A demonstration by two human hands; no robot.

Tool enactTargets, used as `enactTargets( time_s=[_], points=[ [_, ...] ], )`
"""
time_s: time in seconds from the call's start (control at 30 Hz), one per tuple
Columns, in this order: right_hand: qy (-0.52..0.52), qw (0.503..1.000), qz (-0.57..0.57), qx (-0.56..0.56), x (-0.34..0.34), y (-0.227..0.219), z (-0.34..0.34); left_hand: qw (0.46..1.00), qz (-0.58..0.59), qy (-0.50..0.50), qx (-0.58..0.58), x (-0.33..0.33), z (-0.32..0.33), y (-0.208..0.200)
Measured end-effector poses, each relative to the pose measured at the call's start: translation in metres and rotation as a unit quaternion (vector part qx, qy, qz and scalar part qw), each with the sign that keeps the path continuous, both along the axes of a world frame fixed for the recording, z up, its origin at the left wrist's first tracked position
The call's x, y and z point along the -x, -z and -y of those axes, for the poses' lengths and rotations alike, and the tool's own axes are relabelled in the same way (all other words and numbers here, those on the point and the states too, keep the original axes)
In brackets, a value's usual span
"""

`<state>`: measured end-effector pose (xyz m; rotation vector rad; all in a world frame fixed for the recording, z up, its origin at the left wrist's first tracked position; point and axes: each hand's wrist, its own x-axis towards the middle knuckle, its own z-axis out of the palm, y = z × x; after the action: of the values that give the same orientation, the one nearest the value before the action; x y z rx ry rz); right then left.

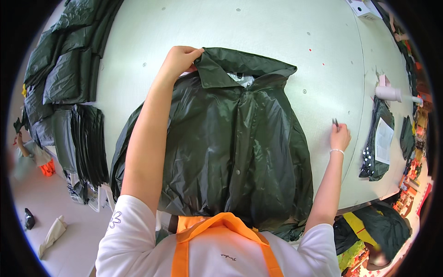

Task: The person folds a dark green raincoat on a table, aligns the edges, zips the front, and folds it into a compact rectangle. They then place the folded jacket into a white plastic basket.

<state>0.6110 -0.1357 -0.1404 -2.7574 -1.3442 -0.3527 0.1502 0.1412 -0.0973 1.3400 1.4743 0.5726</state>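
A dark green, shiny raincoat lies spread on the pale table in front of me, collar away from me and its buttoned front facing up. At the far left tip of the collar, my left hand pinches the fabric and holds it. A silvery inside shows in the neck opening. My right hand is closed at the right, apart from the coat, just above the table. Small dark thread snips stick up from its fingers.
Dark folded garments are heaped along the table's left edge, more nearer me. On the right are a dark bundle with a paper sheet and a pale cylinder. A white box stands at the far right. Another person is at left.
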Motion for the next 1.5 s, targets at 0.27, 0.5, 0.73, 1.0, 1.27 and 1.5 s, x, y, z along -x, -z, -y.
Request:
enactTargets(
  time_s=[0.27,0.5,0.73,1.0,1.27,1.5],
  points=[
    [-0.003,0.814,-0.581,0.001,0.124,-0.053,-0.173,0.985,-0.120,0.125,0.011,-0.011,-0.025,-0.010],
    [-0.143,0.955,-0.259,-0.008,0.147,-0.080,-0.225,0.937,-0.265,0.063,-0.216,-0.062,-0.022,-0.038],
    [-0.134,0.847,-0.489,-0.158,0.133,-0.043,-0.157,0.947,0.059,0.041,-0.312,-0.063,0.021,-0.006],
    [-0.111,0.897,-0.418,0.090,0.094,-0.035,0.061,0.877,-0.312,0.192,-0.310,0.015,0.201,0.005],
    [-0.021,0.962,-0.270,0.009,0.029,-0.050,0.035,0.847,-0.341,0.265,-0.310,0.033,0.188,0.038],
    [-0.092,0.987,0.026,0.128,-0.005,-0.028,-0.010,0.850,-0.317,0.275,-0.318,0.023,0.182,0.038]
  ],
)
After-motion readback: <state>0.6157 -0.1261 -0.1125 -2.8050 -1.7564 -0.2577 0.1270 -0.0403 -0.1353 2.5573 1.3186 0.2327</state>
